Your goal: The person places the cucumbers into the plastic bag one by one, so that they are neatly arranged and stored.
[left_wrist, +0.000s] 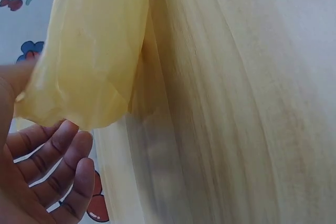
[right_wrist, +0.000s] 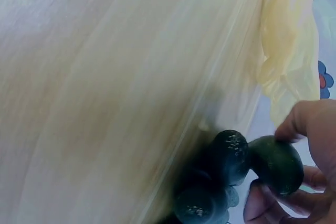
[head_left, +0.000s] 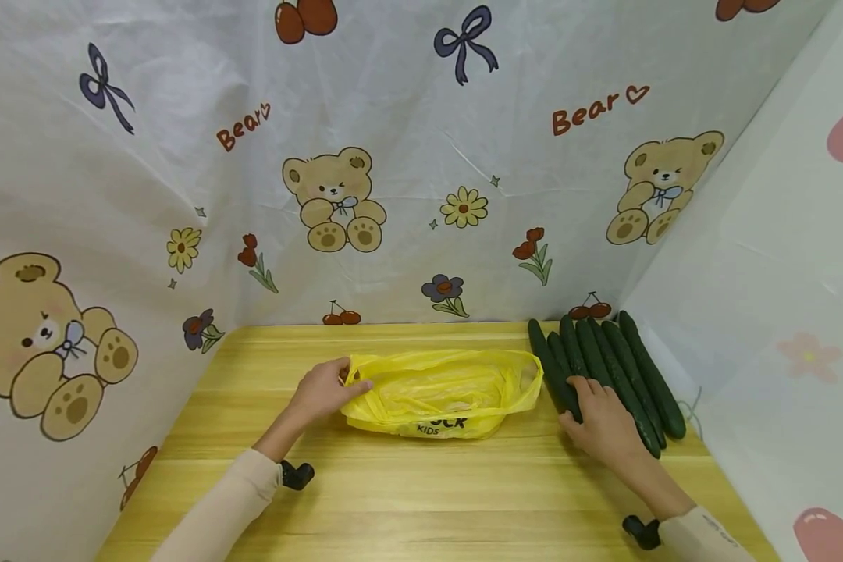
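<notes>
A yellow plastic bag (head_left: 428, 390) lies with its mouth open in the middle of the table. My left hand (head_left: 325, 390) pinches the bag's left rim between thumb and fingers; in the left wrist view the other fingers of that hand (left_wrist: 50, 169) are loosely bent under the bag (left_wrist: 94, 51). Several dark green cucumbers (head_left: 621, 367) lie side by side to the right of the bag. My right hand (head_left: 604, 425) grips the near end of a cucumber on the left side of the group; the right wrist view shows thumb and fingers around that cucumber (right_wrist: 278, 165), beside others (right_wrist: 202, 203).
The wooden table (head_left: 407, 499) meets a printed cloth (head_left: 407, 265) at the back, with cloth at both sides too. A thin pale green string (head_left: 691, 410) is at the right edge beside the cucumbers.
</notes>
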The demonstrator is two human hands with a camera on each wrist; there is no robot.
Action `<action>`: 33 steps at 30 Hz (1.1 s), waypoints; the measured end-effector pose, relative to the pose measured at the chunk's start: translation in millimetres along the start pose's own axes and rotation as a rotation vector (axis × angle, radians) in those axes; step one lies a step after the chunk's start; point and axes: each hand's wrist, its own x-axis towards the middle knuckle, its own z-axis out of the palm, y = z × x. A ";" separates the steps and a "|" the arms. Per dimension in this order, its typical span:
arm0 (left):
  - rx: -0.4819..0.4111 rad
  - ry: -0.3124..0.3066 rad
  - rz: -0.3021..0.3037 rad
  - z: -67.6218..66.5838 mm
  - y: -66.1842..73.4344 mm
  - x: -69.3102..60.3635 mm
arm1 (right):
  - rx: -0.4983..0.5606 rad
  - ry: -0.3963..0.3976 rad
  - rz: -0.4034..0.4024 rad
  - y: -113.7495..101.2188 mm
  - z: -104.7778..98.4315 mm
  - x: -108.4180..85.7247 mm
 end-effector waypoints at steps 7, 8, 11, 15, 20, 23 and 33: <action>0.073 -0.029 0.010 6.2 5.5 1.0 | 0.057 0.005 -0.005 6.7 -1.8 2.3; 0.070 -0.029 0.010 6.9 5.4 0.5 | 0.064 0.001 -0.003 7.5 -1.8 2.8; 0.044 -0.021 0.018 8.1 4.5 -2.0 | 0.068 -0.013 -0.016 10.0 -0.6 4.9; -0.008 -0.011 0.044 8.1 3.1 -3.9 | 0.070 -0.041 -0.027 13.7 1.2 7.3; -0.035 -0.006 0.049 6.8 0.8 -3.1 | 0.086 -0.088 -0.016 20.2 2.1 8.1; -0.055 -0.003 0.047 5.3 -0.5 -2.3 | 0.121 -0.094 -0.020 27.4 1.4 8.5; -0.120 0.042 0.016 -3.1 -1.0 5.4 | 0.178 -0.001 -0.088 57.0 -21.1 18.3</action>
